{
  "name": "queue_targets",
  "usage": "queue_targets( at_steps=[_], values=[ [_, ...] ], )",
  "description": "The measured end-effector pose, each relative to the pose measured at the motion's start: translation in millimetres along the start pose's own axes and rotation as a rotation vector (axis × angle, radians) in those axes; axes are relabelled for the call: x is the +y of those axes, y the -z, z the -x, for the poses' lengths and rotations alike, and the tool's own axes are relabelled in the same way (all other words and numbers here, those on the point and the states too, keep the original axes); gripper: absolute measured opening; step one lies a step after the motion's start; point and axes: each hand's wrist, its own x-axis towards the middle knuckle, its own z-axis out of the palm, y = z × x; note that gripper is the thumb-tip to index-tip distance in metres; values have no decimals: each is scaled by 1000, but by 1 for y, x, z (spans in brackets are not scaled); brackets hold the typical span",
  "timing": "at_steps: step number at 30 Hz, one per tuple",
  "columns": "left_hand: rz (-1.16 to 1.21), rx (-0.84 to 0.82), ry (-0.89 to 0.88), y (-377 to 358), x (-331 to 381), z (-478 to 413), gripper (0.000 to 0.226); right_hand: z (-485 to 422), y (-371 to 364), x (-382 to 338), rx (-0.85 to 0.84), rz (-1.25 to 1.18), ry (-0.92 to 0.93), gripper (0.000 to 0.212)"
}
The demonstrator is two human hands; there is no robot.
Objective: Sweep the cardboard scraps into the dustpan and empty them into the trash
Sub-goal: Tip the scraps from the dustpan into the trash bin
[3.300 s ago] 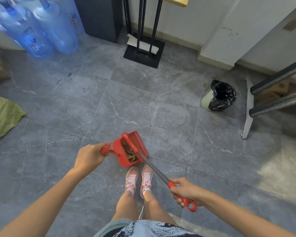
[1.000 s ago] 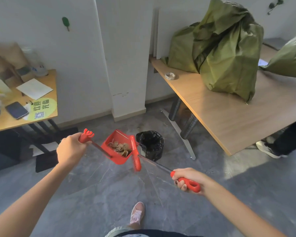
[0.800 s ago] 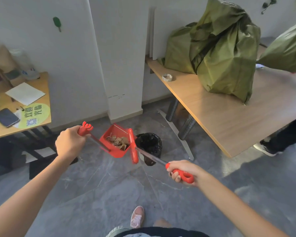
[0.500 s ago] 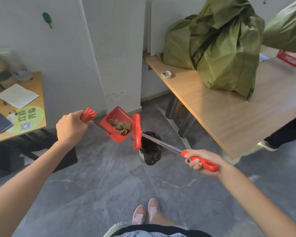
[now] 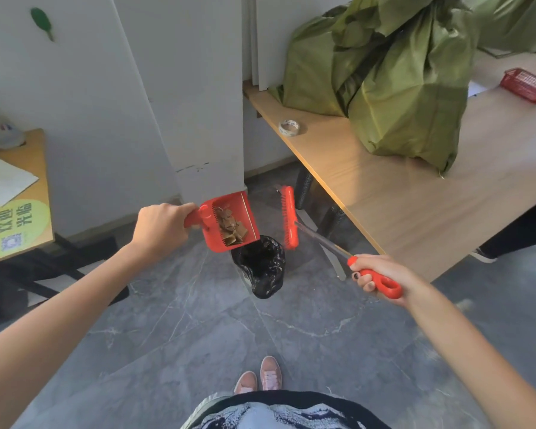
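My left hand (image 5: 160, 227) grips the handle of a red dustpan (image 5: 245, 209), held in the air just above and left of the trash bin. Brown cardboard scraps (image 5: 231, 227) lie heaped in the pan, slid toward its lower edge. The small bin with a black bag (image 5: 262, 264) stands on the grey floor directly below the pan. My right hand (image 5: 378, 275) holds the red handle of a broom (image 5: 289, 218); its red brush head hangs upright to the right of the pan, apart from it.
A wooden table (image 5: 415, 205) with big green bags (image 5: 390, 72), a tape roll (image 5: 289, 127) and a red basket (image 5: 528, 85) stands right. A white pillar (image 5: 192, 103) rises behind the bin. A small desk (image 5: 16, 196) with papers is left. My shoes (image 5: 260, 377) are below.
I walked from the open floor to the bin. The dustpan has moved right over the bin and tipped, and the scraps have slid toward its lip. The brush has swung away to the right.
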Motion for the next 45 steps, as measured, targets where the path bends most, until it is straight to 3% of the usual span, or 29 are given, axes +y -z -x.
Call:
queue_targets(
  at_steps=[9, 15, 20, 24, 28, 31, 35, 39, 45],
  values=[
    [-128, -136, -291, -40, 36, 0, 7, -15, -4, 2, 34, 3, 3, 12],
    [-225, -305, -463, -57, 52, 22, 27, -22, -23, 19, 85, 66, -7, 32],
    [-172, -284, -638, -64, 57, 48, 40, -37, -50, 39, 90, 90, -21, 19],
    [-147, -261, -711, -65, 64, 56, 31, -44, -60, 52, 111, 96, -8, 20],
    [-255, -307, -682, -66, 72, 60, 34, -39, -59, 58, 120, 90, -3, 20],
    [-242, -467, -515, -52, 87, 59, 24, -37, -58, 64, 124, 107, -5, 21],
    [-305, -561, -366, -34, 102, 55, 25, -34, -59, 69, 135, 106, -12, 24],
    [-354, -589, -439, -31, 102, 53, 19, -30, -58, 70, 143, 97, -10, 25],
    [-381, -475, -494, -20, 94, 36, 20, -27, -51, 65, 161, 81, 29, 19]
  ],
)
